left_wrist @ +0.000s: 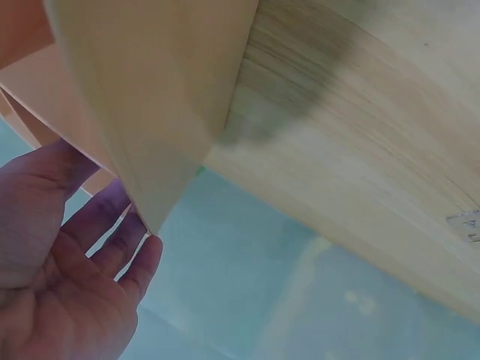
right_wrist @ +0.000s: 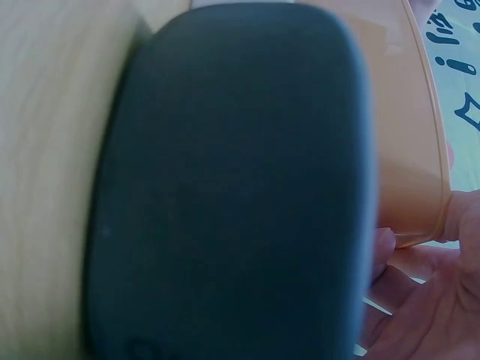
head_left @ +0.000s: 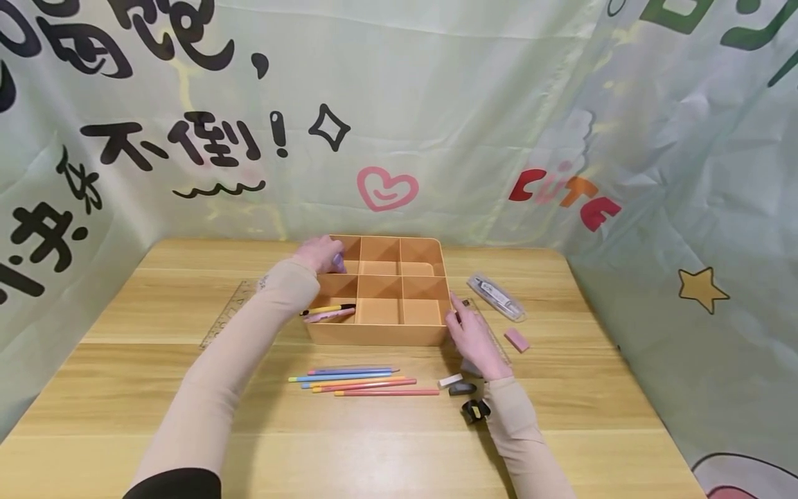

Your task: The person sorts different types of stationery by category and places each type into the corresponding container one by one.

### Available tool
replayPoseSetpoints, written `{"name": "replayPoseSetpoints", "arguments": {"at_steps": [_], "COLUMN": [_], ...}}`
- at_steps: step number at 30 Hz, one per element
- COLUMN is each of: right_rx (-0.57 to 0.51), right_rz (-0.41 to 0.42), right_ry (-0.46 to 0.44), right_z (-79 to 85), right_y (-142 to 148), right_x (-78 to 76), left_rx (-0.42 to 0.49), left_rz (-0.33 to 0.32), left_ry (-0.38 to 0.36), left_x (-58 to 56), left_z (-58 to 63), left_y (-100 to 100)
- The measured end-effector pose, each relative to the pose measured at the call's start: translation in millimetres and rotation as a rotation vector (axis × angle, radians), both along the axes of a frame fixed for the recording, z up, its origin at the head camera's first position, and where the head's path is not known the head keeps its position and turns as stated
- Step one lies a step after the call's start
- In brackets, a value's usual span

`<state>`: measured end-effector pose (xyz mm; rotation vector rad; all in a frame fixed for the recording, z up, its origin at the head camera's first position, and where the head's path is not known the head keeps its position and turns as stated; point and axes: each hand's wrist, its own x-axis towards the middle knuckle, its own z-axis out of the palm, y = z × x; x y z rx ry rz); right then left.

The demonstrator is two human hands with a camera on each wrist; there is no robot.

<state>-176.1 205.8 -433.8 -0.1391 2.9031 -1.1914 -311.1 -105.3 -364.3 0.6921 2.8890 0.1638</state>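
Note:
An orange six-compartment organizer box [head_left: 379,335] stands on the wooden table. My left hand [head_left: 319,254] grips its back left corner; in the left wrist view, the thumb and fingers [left_wrist: 146,266] meet the rim there. A purple patch [head_left: 339,262] shows at those fingertips in the head view; I cannot tell what it is. My right hand [head_left: 475,343] holds the box's right side, its thumb [right_wrist: 466,214] at the rim and fingers against the wall. A yellow-and-black pen [head_left: 325,310] and a pink pen [head_left: 329,316] lie in the front left compartment.
Several colored pencils [head_left: 368,382] lie before the box. Beside my right wrist are a white eraser [head_left: 450,381], a dark rounded object [head_left: 462,389] and a black clip [head_left: 476,412]. A packaged item [head_left: 497,296] and pink eraser [head_left: 516,340] lie right; a clear ruler [head_left: 227,313] lies left.

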Motion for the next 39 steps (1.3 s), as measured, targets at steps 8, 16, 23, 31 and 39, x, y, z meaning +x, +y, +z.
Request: {"name": "replayPoseSetpoints", "arguments": {"at_steps": [8, 16, 23, 31, 39], "right_rx": [-0.008, -0.009, -0.006, -0.011, -0.015], "right_rz": [0.008, 0.003, 0.000, -0.001, -0.004], "right_ry": [-0.008, -0.011, -0.011, -0.002, -0.008], "right_z": [-0.2, -0.2, 0.1, -0.9, -3.2], "right_y": [0.4, -0.3, 0.2, 0.0, 0.3], "right_x": [0.1, -0.2, -0.2, -0.3, -0.8], "left_rx": [-0.020, -0.034, 0.045, 0.309, 0.587], "left_rz": [-0.016, -0.021, -0.068, -0.085, 0.064], "left_ry": [0.017, 0.037, -0.033, -0.089, -0.237], "left_x": [-1.7, 0.0, 3.3, 16.6, 49.6], "left_z": [-5.7, -6.2, -3.3, -1.8, -11.9], "left_y": [3.1, 4.3, -3.3, -26.1, -62.4]}}
